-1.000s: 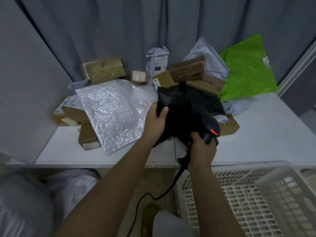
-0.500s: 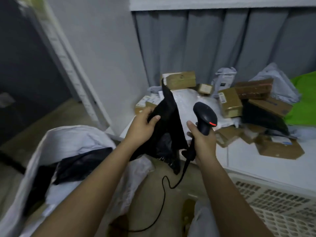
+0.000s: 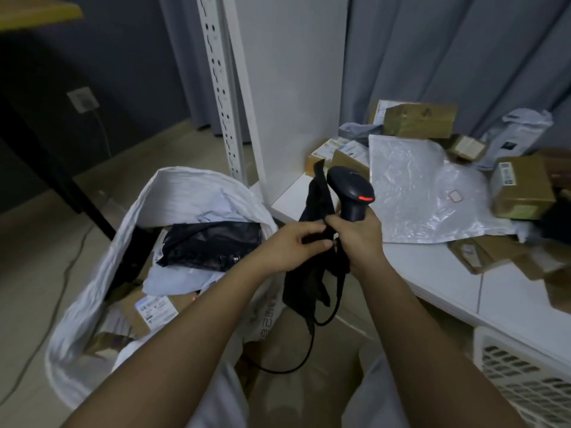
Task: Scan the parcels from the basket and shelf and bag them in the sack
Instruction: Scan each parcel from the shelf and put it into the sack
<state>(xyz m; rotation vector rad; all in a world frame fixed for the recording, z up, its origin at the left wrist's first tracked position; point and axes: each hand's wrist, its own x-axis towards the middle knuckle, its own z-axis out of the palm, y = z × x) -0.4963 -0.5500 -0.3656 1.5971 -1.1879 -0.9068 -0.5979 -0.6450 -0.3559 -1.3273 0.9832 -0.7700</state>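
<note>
My left hand [image 3: 292,244] grips a limp black bag parcel [image 3: 309,282], which hangs between the white shelf [image 3: 432,279] and the white sack [image 3: 173,196]. Touching it on the right, my right hand [image 3: 360,236] holds a black barcode scanner [image 3: 350,191] with a red light; its fingers also pinch the parcel. The open sack stands on the floor at left and holds a black bag [image 3: 210,244], pale mailers and a labelled carton [image 3: 154,308]. On the shelf lie brown cartons [image 3: 522,186] and a silvery mailer [image 3: 423,186].
A white slotted basket [image 3: 525,375] sits under the shelf at lower right. The scanner cable [image 3: 296,362] loops down to the floor. A perforated shelf upright [image 3: 221,88] stands behind the sack, with a dark table leg [image 3: 61,180] further left. Grey curtains hang behind.
I have turned left from the shelf toward the sack, carrying the black parcel off the pile. My two hands have come together on it, with the scanner still in my right hand.
</note>
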